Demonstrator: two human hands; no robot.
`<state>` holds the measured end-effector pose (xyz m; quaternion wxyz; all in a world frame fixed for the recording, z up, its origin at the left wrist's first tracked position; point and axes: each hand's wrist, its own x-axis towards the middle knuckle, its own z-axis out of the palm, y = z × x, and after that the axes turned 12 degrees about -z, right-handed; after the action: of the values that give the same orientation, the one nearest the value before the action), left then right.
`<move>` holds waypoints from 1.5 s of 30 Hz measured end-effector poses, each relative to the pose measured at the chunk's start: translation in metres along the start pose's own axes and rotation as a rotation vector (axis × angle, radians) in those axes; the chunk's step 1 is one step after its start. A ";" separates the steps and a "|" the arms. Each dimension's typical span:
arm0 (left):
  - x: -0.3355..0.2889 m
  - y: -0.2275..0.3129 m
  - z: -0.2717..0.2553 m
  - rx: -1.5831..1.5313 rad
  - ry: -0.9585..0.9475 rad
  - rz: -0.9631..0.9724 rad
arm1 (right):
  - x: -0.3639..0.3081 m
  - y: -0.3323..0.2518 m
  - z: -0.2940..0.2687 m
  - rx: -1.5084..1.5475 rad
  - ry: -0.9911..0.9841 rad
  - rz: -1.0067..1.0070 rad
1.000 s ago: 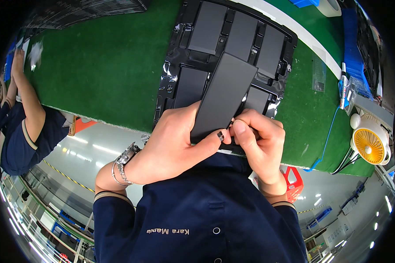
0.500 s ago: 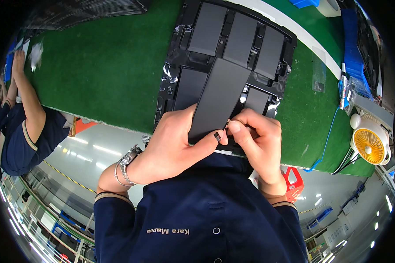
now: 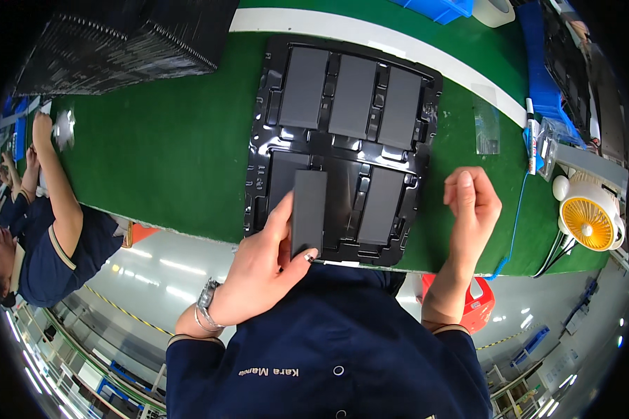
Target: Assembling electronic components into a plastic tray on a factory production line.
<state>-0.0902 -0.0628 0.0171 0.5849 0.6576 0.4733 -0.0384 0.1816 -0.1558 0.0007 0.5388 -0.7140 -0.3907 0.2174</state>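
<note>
tray: black moulded tray [image 3: 258,150] lies flat on the green mat [image 3: 154,140], two rows of three pockets.
far row: all three pockets hold dark grey slabs [image 3: 353,94], seated flat.
near row: left pocket filled, right pocket filled [image 3: 381,206]; middle pocket [image 3: 342,188] looks bare and glossy, so my read is five of six are in.
slab in hand: dark flat slab [image 3: 309,209] sits over the seam between the near-left and near-middle pockets, long axis running away from the person, lower end off the tray floor. Not seated yet.
progress: judged nearly done, one slab left to drop into the middle pocket.
left hand: left hand [image 3: 262,269] clamped on the slab's near end, thumb up along the left edge, fingers curled under the bottom corner. Wrist with metal watch [image 3: 206,307] comes in from below, forearm angled up-right.
right hand: right hand [image 3: 472,202] off the slab, holds nothing visible, loosely curled with the fingers bent in, hovering over the mat just right of the tray.
hands: well apart, tray's right edge between them.
surroundings: small yellow fan [image 3: 590,220] at right edge, marker pen [image 3: 530,136] and clear bag [image 3: 487,126] near it, stack of black trays [image 3: 112,42] far left, another person [image 3: 45,230] seated at left.
</note>
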 end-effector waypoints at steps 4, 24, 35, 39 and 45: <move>0.005 0.002 0.012 0.110 0.186 0.077 | 0.006 0.011 -0.008 -0.005 0.057 0.018; 0.046 0.020 0.014 0.803 0.217 0.443 | 0.006 0.016 -0.028 -0.070 0.168 -0.025; 0.048 0.020 0.016 0.718 0.284 0.477 | 0.078 0.056 -0.069 -1.062 -0.042 -0.320; 0.045 0.021 0.015 0.655 0.301 0.482 | 0.085 0.068 -0.070 -1.003 0.001 -0.325; 0.046 0.031 0.005 0.479 0.323 0.506 | 0.086 0.066 -0.079 -1.029 0.163 -0.380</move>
<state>-0.0414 -0.0364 0.0103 0.3235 0.8692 0.3598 0.1015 0.3123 -0.1426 -0.0263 0.1786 -0.8167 -0.5254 -0.1584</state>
